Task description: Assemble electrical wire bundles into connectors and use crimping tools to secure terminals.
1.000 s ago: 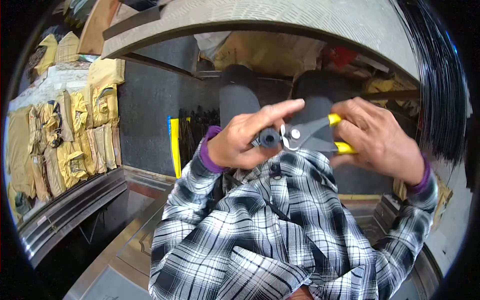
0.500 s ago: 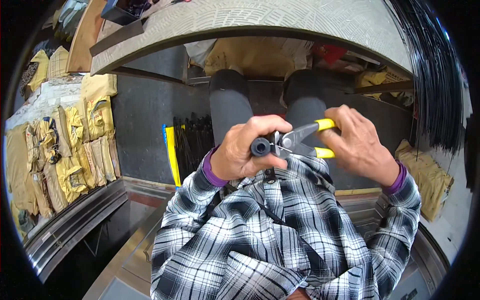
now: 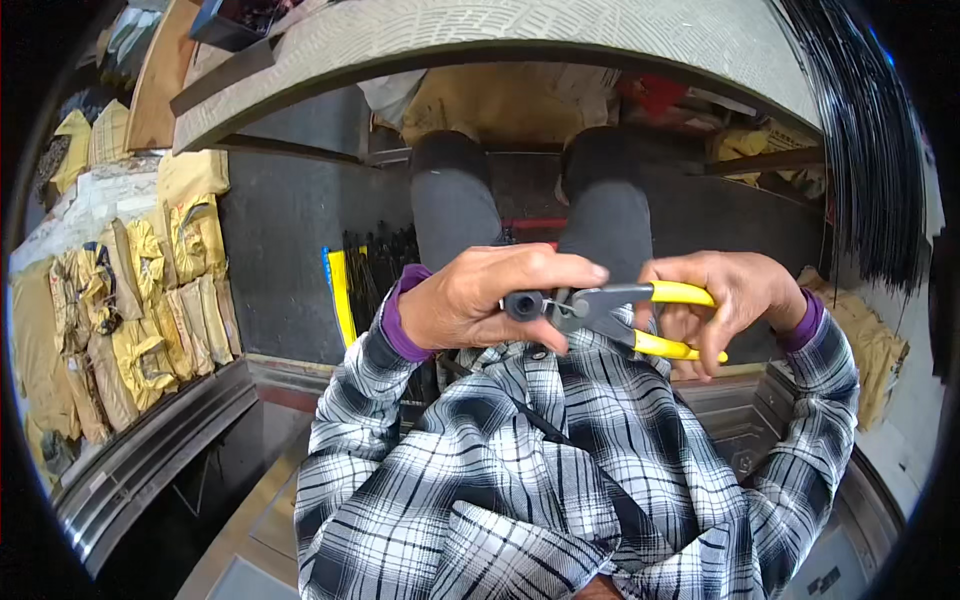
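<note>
My left hand is closed round a black tube whose round hollow end faces up at me, in front of my belly. Thumb and forefinger reach past the tube on either side. Beside it, the metal jaws of a pair of pliers with yellow grips meet a thin bit of wire or metal at the tube; I cannot make out exactly what they bite. Round the pliers' spread handles, my right hand has its fingers curled, with one finger hooked over the lower grip.
A metal-topped bench with a dark edge lies ahead of my knees. Black cable ties or rods hang at the right. Another black bundle stands by my left leg beside a yellow strip. Yellow and brown packages lie at the left.
The pliers' handles have spread apart, and my right hand has shifted down and loosened its grip. My left hand keeps hold of the tube, tilted slightly differently.
</note>
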The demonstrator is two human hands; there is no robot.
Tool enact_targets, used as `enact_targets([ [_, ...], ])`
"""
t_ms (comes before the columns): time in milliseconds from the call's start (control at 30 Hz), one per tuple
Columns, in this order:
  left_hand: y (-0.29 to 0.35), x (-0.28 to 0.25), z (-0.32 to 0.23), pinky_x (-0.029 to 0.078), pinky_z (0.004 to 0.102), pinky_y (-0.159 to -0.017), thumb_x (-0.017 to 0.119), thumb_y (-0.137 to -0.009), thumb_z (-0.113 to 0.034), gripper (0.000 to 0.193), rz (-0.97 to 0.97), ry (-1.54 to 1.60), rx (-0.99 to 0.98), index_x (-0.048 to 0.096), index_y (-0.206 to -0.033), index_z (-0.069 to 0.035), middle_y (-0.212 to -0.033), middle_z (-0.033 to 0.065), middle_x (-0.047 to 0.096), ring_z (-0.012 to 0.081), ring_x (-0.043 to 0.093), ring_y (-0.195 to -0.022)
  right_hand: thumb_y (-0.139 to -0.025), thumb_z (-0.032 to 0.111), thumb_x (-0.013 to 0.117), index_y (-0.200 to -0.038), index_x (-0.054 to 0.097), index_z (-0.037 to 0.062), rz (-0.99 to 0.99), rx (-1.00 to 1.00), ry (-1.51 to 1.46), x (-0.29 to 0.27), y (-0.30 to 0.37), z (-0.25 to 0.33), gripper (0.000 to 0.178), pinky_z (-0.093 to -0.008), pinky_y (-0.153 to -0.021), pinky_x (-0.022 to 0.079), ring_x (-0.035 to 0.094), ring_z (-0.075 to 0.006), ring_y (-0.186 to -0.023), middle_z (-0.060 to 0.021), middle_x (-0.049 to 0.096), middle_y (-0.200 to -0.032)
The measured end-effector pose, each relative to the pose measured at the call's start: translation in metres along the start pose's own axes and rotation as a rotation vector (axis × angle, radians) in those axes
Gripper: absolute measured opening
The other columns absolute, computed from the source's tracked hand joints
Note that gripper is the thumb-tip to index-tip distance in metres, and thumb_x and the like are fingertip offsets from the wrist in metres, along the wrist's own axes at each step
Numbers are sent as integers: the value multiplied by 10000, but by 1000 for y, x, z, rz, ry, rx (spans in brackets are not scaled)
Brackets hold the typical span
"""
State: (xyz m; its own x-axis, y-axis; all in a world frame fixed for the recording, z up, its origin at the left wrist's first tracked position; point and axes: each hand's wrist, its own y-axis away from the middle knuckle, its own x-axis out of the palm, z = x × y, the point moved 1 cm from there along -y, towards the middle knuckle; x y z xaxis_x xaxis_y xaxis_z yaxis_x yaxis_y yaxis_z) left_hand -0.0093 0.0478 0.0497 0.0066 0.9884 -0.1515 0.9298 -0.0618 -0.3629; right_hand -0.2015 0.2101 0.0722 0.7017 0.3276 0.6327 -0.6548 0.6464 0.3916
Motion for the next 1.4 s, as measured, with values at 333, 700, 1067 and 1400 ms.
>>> enact_targets([
  [333, 2, -3, 3, 476, 277, -713, 703, -684, -236, 585, -109, 95, -17, 488, -1183, -18, -1076, 119, 578, 211, 600, -835, -775, 303, 633, -1092, 470, -28, -498, -336, 988, 26, 7, 14, 486, -347, -659, 488, 619, -293, -776, -175, 590, -940],
  [700, 8, 7, 4, 455, 275, -751, 683, -654, -407, 604, -340, -126, -110, 532, -1055, 20, -1005, 126, 568, 202, 590, -869, -602, 166, 674, -899, 590, 111, -963, -363, 1810, 29, -9, 8, 313, -312, -643, 447, 549, -224, -782, -114, 525, -980],
  [1067, 8, 7, 0, 416, 225, -623, 653, -762, -364, 514, -549, -251, -70, 466, -1080, -6, -956, 71, 544, 113, 510, -702, -641, 106, 618, -941, 596, 119, -978, -246, 1964, 26, -19, 32, 302, -369, -708, 457, 541, -241, -849, -99, 514, -1000],
  [1400, -1, 7, 7, 391, 240, -578, 334, -908, -488, 592, -840, -226, -43, 511, -1070, 54, -790, 79, 519, 131, 488, -648, -649, 168, 716, -767, 546, 28, -1071, -771, 1465, -14, -78, -11, 250, -334, -561, 447, 550, -272, -676, -126, 531, -804],
])
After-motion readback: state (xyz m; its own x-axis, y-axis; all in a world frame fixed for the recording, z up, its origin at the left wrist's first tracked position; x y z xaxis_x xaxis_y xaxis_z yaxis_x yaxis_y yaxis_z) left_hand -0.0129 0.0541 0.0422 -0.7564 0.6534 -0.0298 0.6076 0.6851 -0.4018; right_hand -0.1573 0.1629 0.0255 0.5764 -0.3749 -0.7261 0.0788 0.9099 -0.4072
